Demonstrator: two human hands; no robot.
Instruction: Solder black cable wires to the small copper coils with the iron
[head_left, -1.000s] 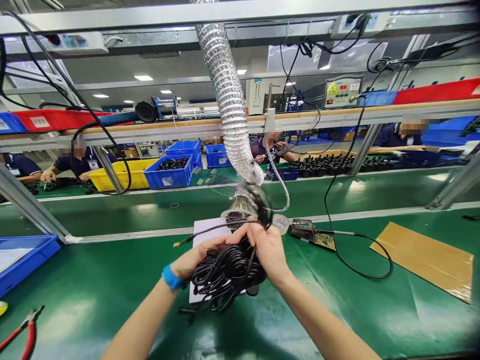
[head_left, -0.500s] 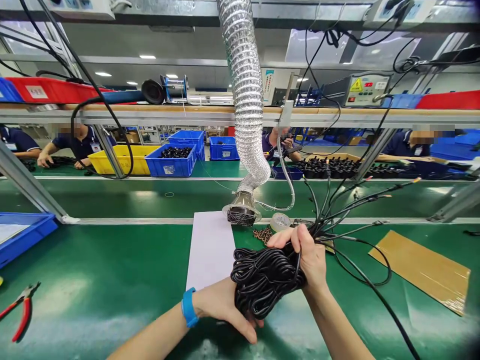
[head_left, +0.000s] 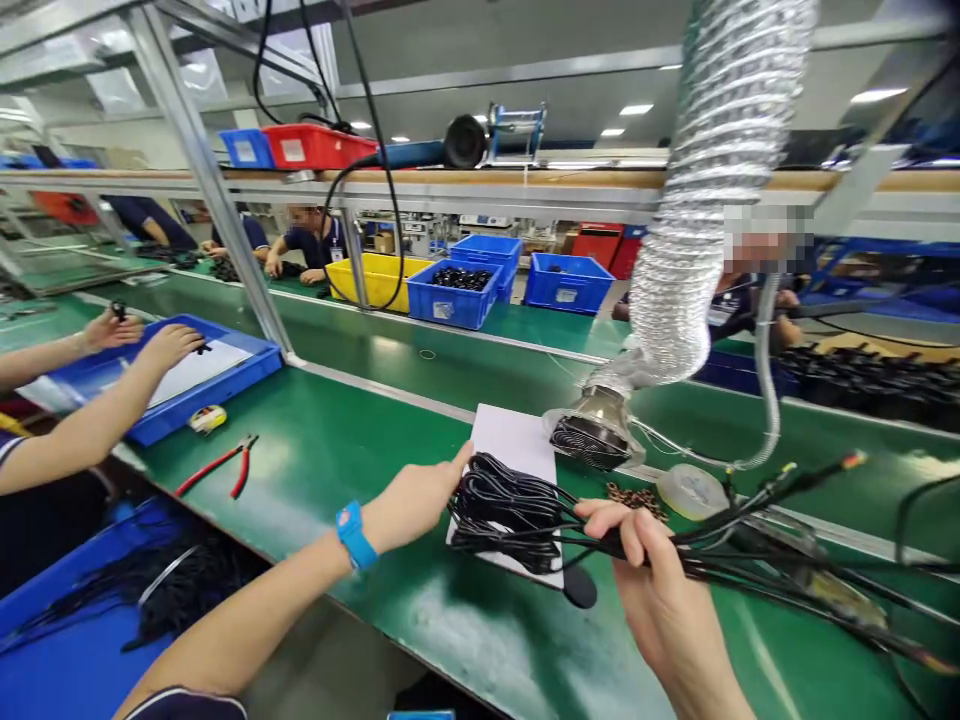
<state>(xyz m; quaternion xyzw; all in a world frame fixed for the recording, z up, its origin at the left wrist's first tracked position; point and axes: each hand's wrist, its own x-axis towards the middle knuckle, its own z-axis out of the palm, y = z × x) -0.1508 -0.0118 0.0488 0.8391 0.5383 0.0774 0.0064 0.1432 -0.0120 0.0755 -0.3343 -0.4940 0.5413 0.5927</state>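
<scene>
A coiled bundle of black cables lies over the white sheet on the green bench. My left hand, with a blue band at the wrist, is at the left end of the coils, index finger stretched along the sheet; its other fingers are partly hidden. My right hand is closed round the cables just right of the coils. The loose cable ends fan out to the right beyond it. A fume extraction nozzle hangs just behind the sheet.
Red-handled pliers and a yellow tape measure lie left. A co-worker's hands are over a blue tray. A roll of clear tape and small copper-coloured parts sit behind my right hand. A blue bin holds cables lower left.
The view has swung left, bringing in the co-worker's arms and the lower bin. The coils have come down onto the sheet, and my left hand has shifted from beneath them to their left end.
</scene>
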